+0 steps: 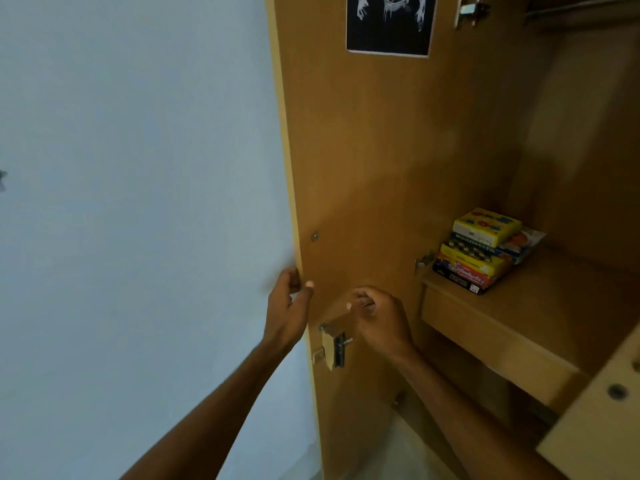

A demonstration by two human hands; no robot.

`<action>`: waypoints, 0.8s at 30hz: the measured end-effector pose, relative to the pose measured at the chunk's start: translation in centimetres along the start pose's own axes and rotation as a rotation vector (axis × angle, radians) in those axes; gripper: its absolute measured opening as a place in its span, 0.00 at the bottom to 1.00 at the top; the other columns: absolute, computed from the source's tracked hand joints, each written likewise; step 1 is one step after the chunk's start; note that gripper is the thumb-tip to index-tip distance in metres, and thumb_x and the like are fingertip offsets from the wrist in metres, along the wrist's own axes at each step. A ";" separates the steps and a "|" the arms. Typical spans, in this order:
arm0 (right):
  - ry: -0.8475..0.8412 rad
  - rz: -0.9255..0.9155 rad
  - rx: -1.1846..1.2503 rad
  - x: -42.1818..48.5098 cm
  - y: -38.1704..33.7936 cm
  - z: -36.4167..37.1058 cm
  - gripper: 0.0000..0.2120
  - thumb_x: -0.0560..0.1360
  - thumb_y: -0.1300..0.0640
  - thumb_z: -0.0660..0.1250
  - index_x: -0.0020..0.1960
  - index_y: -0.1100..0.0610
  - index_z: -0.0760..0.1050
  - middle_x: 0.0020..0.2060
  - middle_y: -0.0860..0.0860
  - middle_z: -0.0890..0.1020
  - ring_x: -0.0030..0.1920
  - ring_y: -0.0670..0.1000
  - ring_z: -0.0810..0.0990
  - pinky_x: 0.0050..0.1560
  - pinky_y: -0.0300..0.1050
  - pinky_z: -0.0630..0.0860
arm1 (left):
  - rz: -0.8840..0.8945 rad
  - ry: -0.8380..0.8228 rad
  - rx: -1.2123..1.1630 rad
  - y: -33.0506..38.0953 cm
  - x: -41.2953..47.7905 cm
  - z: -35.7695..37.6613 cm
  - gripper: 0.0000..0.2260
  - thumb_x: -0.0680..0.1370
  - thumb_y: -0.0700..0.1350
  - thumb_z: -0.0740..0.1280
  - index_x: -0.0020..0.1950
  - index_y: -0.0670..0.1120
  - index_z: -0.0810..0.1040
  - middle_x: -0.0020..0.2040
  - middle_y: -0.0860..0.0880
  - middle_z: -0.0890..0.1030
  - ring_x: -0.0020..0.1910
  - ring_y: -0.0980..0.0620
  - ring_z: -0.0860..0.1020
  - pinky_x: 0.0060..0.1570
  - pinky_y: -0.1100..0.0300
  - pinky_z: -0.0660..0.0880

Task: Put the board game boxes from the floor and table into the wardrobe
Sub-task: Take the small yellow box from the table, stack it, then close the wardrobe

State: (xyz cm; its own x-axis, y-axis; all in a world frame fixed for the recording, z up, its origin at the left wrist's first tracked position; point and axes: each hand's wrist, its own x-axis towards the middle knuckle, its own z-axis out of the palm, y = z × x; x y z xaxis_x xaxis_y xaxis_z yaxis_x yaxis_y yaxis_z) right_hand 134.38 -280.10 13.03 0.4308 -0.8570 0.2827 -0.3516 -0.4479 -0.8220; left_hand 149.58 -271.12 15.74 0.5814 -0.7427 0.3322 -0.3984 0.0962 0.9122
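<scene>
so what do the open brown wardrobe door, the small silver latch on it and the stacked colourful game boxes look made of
The open brown wardrobe door: probably laminated board, a smooth wood-grain face with a paler strip along its edge. The small silver latch on it: metal, by its bright glints. The stack of colourful game boxes: likely printed card, slightly glossy.

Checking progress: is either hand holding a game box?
No: the left hand grips the door, the right hand holds nothing, and the boxes sit stacked on the shelf.
</scene>
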 end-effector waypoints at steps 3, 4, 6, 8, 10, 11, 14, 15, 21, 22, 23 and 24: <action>0.103 0.055 0.042 -2.5 0.4 -0.7 0.11 0.74 0.52 0.69 0.57 0.49 0.78 0.45 0.41 0.82 0.46 0.40 0.80 0.46 0.38 0.79 | 0.156 -0.148 -0.042 0.0 -1.6 0.0 0.11 0.79 0.52 0.61 0.59 0.50 0.74 0.55 0.54 0.80 0.54 0.56 0.79 0.51 0.67 0.76; 0.137 0.066 0.056 -3.4 0.4 -1.2 0.10 0.74 0.54 0.70 0.56 0.49 0.78 0.43 0.40 0.81 0.44 0.38 0.80 0.43 0.34 0.78 | 0.208 -0.196 -0.060 0.3 -2.0 0.1 0.10 0.79 0.51 0.61 0.57 0.49 0.76 0.53 0.53 0.81 0.53 0.55 0.80 0.51 0.67 0.77; 0.244 0.092 0.100 -5.7 0.4 -2.8 0.09 0.74 0.54 0.70 0.54 0.48 0.78 0.42 0.39 0.81 0.44 0.37 0.80 0.40 0.32 0.76 | 0.284 -0.286 -0.119 1.0 -2.4 1.0 0.09 0.80 0.48 0.61 0.54 0.47 0.78 0.49 0.52 0.82 0.51 0.51 0.80 0.51 0.63 0.78; 0.329 0.072 0.099 -7.8 0.5 -4.7 0.10 0.73 0.52 0.71 0.54 0.46 0.78 0.44 0.40 0.82 0.45 0.40 0.81 0.41 0.34 0.78 | 0.264 -0.286 -0.188 1.6 -2.3 2.6 0.05 0.80 0.46 0.64 0.54 0.48 0.78 0.48 0.52 0.81 0.50 0.51 0.80 0.50 0.60 0.79; 0.399 0.050 0.035 -9.9 0.8 -6.5 0.14 0.71 0.48 0.73 0.56 0.49 0.78 0.46 0.41 0.82 0.46 0.40 0.81 0.43 0.36 0.79 | 0.242 -0.333 -0.235 2.7 -2.5 4.8 0.06 0.79 0.43 0.66 0.55 0.50 0.77 0.50 0.54 0.80 0.51 0.55 0.80 0.49 0.62 0.79; 0.434 0.049 -0.015 -10.8 0.9 -7.6 0.17 0.70 0.46 0.73 0.57 0.50 0.78 0.47 0.41 0.82 0.46 0.40 0.81 0.44 0.37 0.79 | 0.256 -0.393 -0.255 3.2 -2.8 6.2 0.07 0.78 0.42 0.67 0.55 0.50 0.78 0.49 0.54 0.81 0.50 0.57 0.80 0.47 0.63 0.79; 0.506 0.067 -0.185 -11.9 1.1 -9.9 0.23 0.67 0.40 0.74 0.57 0.49 0.78 0.47 0.41 0.82 0.46 0.38 0.79 0.42 0.34 0.76 | 0.293 -0.547 -0.297 4.5 -3.3 9.7 0.05 0.78 0.38 0.67 0.53 0.43 0.80 0.47 0.49 0.83 0.46 0.57 0.81 0.44 0.65 0.77; 0.544 0.083 -0.219 -12.1 1.2 -10.4 0.22 0.66 0.40 0.74 0.57 0.49 0.79 0.46 0.41 0.82 0.45 0.38 0.79 0.41 0.32 0.74 | 0.304 -0.577 -0.318 4.9 -3.4 10.6 0.05 0.77 0.37 0.67 0.52 0.41 0.80 0.47 0.48 0.83 0.46 0.55 0.81 0.44 0.64 0.78; 0.749 0.197 -0.423 -13.1 3.0 -15.2 0.21 0.67 0.40 0.73 0.56 0.49 0.79 0.44 0.42 0.82 0.42 0.40 0.79 0.40 0.37 0.77 | 0.341 -0.738 -0.311 7.1 -4.0 17.2 0.05 0.77 0.38 0.68 0.47 0.48 0.81 0.41 0.52 0.81 0.40 0.53 0.79 0.41 0.61 0.78; 0.776 0.203 -0.467 -13.1 3.3 -16.0 0.21 0.67 0.40 0.73 0.55 0.49 0.79 0.44 0.43 0.83 0.42 0.41 0.79 0.40 0.39 0.79 | 0.347 -0.756 -0.301 7.2 -4.0 18.3 0.05 0.77 0.38 0.68 0.47 0.47 0.81 0.40 0.52 0.81 0.40 0.53 0.79 0.41 0.61 0.78; 0.801 0.209 -0.507 -13.1 3.8 -16.7 0.21 0.67 0.40 0.73 0.55 0.49 0.79 0.45 0.43 0.83 0.43 0.42 0.80 0.41 0.41 0.79 | 0.352 -0.770 -0.294 7.4 -4.0 19.4 0.04 0.77 0.38 0.68 0.47 0.46 0.81 0.41 0.50 0.81 0.40 0.51 0.79 0.42 0.59 0.79; 0.827 0.222 -0.541 -13.0 4.3 -17.6 0.22 0.67 0.40 0.73 0.56 0.49 0.79 0.46 0.43 0.83 0.44 0.42 0.80 0.41 0.41 0.79 | 0.351 -0.786 -0.286 7.7 -3.9 20.7 0.03 0.77 0.39 0.68 0.47 0.44 0.82 0.41 0.48 0.82 0.41 0.49 0.80 0.43 0.56 0.80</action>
State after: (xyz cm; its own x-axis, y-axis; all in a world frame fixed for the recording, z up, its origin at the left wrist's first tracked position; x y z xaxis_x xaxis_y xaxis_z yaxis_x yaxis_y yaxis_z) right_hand 112.61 -275.36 14.52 -0.3286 -0.7507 0.5731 -0.7713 -0.1369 -0.6215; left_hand 129.57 -281.18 16.55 -0.2337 -0.8680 0.4382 -0.2093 0.4850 0.8491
